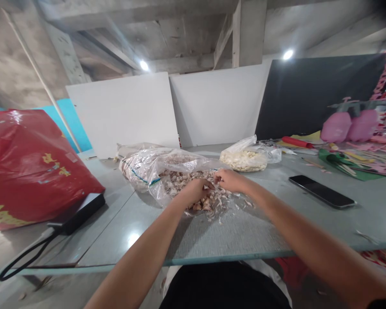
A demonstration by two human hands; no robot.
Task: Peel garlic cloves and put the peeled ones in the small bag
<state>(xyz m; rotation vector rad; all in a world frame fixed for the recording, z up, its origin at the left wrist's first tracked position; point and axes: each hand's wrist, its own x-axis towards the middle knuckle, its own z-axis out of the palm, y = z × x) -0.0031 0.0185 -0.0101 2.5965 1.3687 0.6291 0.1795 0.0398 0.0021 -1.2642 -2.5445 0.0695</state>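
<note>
A large clear plastic bag (144, 165) lies on its side with its mouth toward me. Brownish pieces (176, 180), looking like unpeeled garlic cloves, fill it and spill out with pale papery scraps (220, 201). My left hand (196, 192) is over the spilled pieces at the bag's mouth, its fingers curled; what they hold is hidden. Just right of it, my right hand (230, 179) is closed with bent fingers near the bag's edge, and its fingertips' contents are too small to make out. Beyond it sits a smaller clear bag (244, 159) of cream-coloured pieces.
A red bag (35, 167) and a black box with a cable (80, 213) stand at left. To the right lie a phone (321, 191), a red roll (297, 142), green sheets (350, 165) and pink bottles (350, 124). White panels (218, 107) back the grey table (244, 236).
</note>
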